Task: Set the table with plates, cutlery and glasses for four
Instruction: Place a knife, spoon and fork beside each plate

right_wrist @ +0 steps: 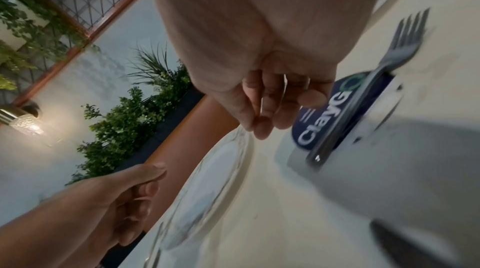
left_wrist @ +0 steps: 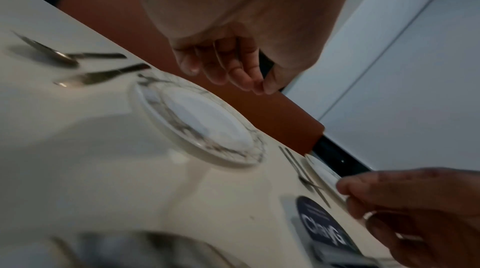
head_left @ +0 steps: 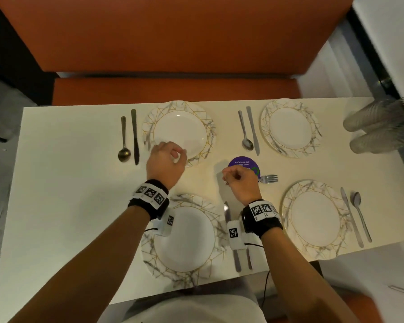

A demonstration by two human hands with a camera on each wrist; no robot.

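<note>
Four marble-rimmed plates sit on the white table point(head_left: 68, 183): far left point(head_left: 180, 131), far right point(head_left: 289, 128), near left point(head_left: 184, 238), near right point(head_left: 315, 217). A spoon and a knife lie beside each; the near left pair point(head_left: 237, 259) is partly hidden under my right wrist. One fork point(head_left: 269, 178) lies across a purple sticker point(head_left: 241, 162) mid-table. My left hand point(head_left: 175, 155) hovers over the far left plate's near rim, fingers loosely curled, holding nothing. My right hand point(right_wrist: 265, 120) hangs just above the fork's point(right_wrist: 405, 46) handle, thumb meeting fingertips, not gripping it.
Stacks of clear glasses point(head_left: 380, 124) lie on their sides at the table's far right end. An orange bench point(head_left: 173, 43) runs along the far edge. The table's left third holds only a spoon point(head_left: 124, 141) and a knife point(head_left: 134, 136).
</note>
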